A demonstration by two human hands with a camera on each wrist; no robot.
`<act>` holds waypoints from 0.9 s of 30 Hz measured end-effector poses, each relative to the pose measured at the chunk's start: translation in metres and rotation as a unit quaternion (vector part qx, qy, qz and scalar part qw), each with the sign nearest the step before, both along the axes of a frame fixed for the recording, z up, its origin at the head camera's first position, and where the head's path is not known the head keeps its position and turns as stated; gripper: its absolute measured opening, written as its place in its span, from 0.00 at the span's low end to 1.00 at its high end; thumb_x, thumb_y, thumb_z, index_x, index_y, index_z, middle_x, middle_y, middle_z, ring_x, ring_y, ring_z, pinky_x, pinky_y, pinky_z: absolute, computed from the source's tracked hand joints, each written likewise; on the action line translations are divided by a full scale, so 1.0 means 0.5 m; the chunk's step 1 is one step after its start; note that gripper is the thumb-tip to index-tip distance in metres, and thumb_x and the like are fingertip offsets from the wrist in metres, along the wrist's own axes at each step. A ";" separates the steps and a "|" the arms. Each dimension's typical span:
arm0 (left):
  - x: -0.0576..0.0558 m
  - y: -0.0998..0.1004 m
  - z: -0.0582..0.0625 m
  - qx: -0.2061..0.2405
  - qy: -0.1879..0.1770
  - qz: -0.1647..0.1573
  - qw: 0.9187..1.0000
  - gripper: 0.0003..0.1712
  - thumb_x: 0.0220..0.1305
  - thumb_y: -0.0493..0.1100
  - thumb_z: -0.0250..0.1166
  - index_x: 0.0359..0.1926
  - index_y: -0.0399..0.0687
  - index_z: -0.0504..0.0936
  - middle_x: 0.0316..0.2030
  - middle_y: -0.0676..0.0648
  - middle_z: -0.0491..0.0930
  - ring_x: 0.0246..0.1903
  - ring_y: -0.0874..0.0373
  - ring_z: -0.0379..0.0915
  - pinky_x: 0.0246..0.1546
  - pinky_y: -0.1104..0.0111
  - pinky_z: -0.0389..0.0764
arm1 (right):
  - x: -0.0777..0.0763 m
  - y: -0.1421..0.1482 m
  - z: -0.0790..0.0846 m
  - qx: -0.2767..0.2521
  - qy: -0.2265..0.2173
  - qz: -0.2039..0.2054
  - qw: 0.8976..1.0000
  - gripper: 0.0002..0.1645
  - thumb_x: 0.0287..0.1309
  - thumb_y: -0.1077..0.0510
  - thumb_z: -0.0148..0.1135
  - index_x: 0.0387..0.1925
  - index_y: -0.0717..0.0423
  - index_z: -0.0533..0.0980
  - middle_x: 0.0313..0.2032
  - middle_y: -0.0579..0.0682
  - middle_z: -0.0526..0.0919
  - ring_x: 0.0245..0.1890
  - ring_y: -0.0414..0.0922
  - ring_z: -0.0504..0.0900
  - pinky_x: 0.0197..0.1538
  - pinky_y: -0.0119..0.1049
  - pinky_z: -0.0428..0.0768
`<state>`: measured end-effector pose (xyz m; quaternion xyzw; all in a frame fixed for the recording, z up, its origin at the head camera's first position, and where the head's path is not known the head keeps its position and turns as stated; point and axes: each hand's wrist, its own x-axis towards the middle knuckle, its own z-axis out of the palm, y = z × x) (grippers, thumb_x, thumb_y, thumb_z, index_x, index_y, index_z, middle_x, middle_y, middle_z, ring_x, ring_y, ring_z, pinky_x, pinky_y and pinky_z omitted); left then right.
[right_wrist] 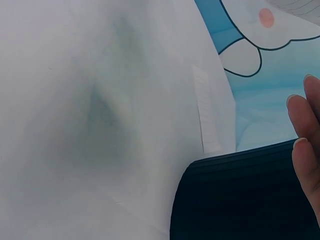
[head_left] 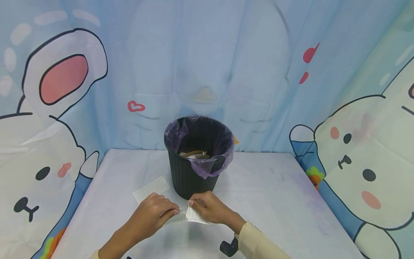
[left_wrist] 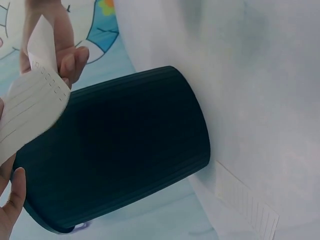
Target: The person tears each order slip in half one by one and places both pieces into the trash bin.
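My right hand (head_left: 210,208) pinches a white sheet of paper printed with lines (head_left: 194,216) between thumb and fingers, in front of the bin. Close beside it on the left, my left hand (head_left: 153,216) pinches the sheet's other side with fingertips and thumb. In the left wrist view the paper (left_wrist: 37,102) bends between the two hands, with the right hand (left_wrist: 62,45) at the top and the left hand's fingers (left_wrist: 17,190) at the lower left edge. Only the curled fingers of the right hand (right_wrist: 305,135) show in the right wrist view.
A black bin (head_left: 191,180) with a purple liner (head_left: 210,167) stands behind the hands, some scraps inside. Another lined paper (head_left: 151,189) lies left of it on the white tabletop (head_left: 268,201). A black object (head_left: 229,247) is near the right sleeve; a printed curtain (head_left: 207,54) hangs behind.
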<state>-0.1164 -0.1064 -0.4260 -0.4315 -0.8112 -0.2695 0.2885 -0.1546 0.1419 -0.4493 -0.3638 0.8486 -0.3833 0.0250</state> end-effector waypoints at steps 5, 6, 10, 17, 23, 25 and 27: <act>0.000 -0.002 0.000 0.000 0.003 0.002 1.000 0.06 0.63 0.47 0.69 0.31 0.53 0.88 0.27 0.63 0.84 0.27 0.70 0.75 0.33 0.74 0.72 | -0.001 0.001 0.003 0.002 0.006 -0.001 1.000 0.13 0.72 0.57 0.57 0.36 0.58 0.84 0.31 0.47 0.87 0.29 0.30 0.75 0.37 0.25 0.79; 0.000 -0.002 0.000 0.001 0.004 0.002 1.000 0.06 0.63 0.47 0.69 0.31 0.53 0.88 0.27 0.63 0.84 0.27 0.70 0.75 0.33 0.74 0.72 | -0.001 0.001 0.003 0.002 0.006 -0.001 1.000 0.13 0.72 0.57 0.57 0.36 0.58 0.84 0.31 0.47 0.87 0.29 0.30 0.75 0.37 0.26 0.79; 0.001 -0.001 0.001 0.006 0.007 -0.005 1.000 0.05 0.63 0.46 0.70 0.31 0.53 0.88 0.26 0.63 0.84 0.27 0.70 0.75 0.33 0.75 0.72 | -0.001 0.001 0.005 0.002 0.007 -0.002 1.000 0.12 0.72 0.57 0.57 0.36 0.58 0.84 0.31 0.47 0.87 0.29 0.30 0.75 0.37 0.26 0.79; 0.005 -0.001 0.004 0.010 0.013 -0.010 1.000 0.05 0.63 0.46 0.70 0.31 0.53 0.88 0.26 0.63 0.83 0.27 0.70 0.75 0.33 0.75 0.72 | -0.002 0.001 0.002 -0.002 0.000 -0.003 1.000 0.12 0.71 0.58 0.57 0.36 0.57 0.84 0.30 0.46 0.87 0.28 0.29 0.75 0.34 0.25 0.78; 0.006 -0.002 0.006 0.016 0.009 -0.010 1.000 0.04 0.63 0.45 0.70 0.32 0.53 0.88 0.27 0.63 0.84 0.27 0.70 0.74 0.33 0.75 0.73 | -0.001 0.001 0.000 0.006 -0.009 -0.014 1.000 0.11 0.71 0.58 0.58 0.36 0.57 0.84 0.29 0.46 0.86 0.26 0.29 0.74 0.31 0.25 0.78; 0.006 -0.002 0.007 0.019 0.009 -0.012 1.000 0.06 0.64 0.46 0.69 0.32 0.53 0.88 0.27 0.63 0.84 0.27 0.70 0.74 0.33 0.75 0.73 | -0.001 0.002 0.000 0.009 -0.014 -0.018 1.000 0.11 0.71 0.58 0.57 0.36 0.57 0.84 0.29 0.46 0.86 0.26 0.29 0.75 0.32 0.25 0.78; 0.006 -0.001 0.007 0.021 0.009 -0.014 1.000 0.06 0.65 0.46 0.69 0.32 0.52 0.88 0.27 0.63 0.84 0.27 0.70 0.74 0.34 0.75 0.73 | -0.002 0.003 0.000 0.012 -0.016 -0.020 1.000 0.11 0.71 0.58 0.57 0.37 0.57 0.84 0.30 0.45 0.86 0.26 0.29 0.75 0.32 0.25 0.78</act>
